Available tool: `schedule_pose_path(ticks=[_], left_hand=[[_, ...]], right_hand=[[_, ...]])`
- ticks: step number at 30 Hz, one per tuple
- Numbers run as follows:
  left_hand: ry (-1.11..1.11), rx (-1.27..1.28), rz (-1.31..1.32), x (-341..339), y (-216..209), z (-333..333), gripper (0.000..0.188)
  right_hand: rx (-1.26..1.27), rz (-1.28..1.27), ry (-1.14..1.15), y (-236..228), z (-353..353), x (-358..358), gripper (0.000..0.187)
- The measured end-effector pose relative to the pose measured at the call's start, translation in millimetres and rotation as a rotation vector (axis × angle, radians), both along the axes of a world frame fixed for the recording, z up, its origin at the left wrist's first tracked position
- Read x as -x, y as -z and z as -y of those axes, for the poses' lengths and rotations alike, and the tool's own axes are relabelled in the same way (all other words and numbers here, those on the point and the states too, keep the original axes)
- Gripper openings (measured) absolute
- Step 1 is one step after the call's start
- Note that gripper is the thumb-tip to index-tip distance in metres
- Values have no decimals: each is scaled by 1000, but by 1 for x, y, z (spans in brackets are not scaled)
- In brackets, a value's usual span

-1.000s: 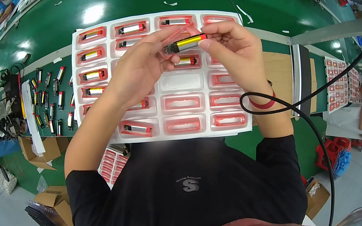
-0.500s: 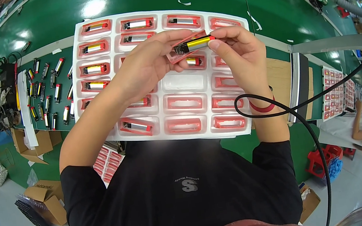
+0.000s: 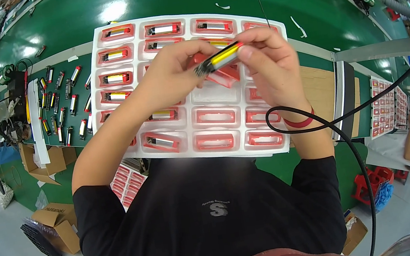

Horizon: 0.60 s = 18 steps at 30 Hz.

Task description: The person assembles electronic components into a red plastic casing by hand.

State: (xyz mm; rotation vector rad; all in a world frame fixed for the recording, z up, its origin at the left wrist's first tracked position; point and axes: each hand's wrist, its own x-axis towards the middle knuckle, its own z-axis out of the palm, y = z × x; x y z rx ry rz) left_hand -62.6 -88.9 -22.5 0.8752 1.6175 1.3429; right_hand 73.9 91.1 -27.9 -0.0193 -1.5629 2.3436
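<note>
Between my thumb and fingers, my right hand [image 3: 273, 58] pinches the red-tipped end of a small cylindrical battery unit [image 3: 224, 59]. This has a silver and yellow body, and its black wired end points toward my left hand [image 3: 170, 77]. My left hand is curled around a translucent red plastic shell [image 3: 220, 79], which is tilted below the battery unit; its fingertips are partly hidden. Both hands are above a white blister tray [image 3: 189, 125]. Some compartments hold red shells with battery units, while nearer ones hold red shells alone [image 3: 215, 116].
Loose battery units [image 3: 73, 103] lie on the green bench at left, beside a white strip [image 3: 37, 122]. A black cable [image 3: 349, 142] loops by my right forearm. Cardboard [image 3: 317, 91] and a metal rail [image 3: 339, 96] are at right. Co-workers sit at both sides.
The battery unit has tilted, its black end now lower and apart from the red shell. The shell has tipped downward in my left hand. The whole view has shifted slightly.
</note>
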Motion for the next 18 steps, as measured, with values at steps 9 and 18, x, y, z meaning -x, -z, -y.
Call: schedule_pose_path(ticks=[9, 18], left_hand=[[-132, -401, 735, -9, 21, 0, 43], [-114, -492, 692, -19, 16, -8, 43]], right_hand=[[-366, 12, 368, 9, 2, -5, 20], [-304, 93, 382, 10, 7, 2, 17]])
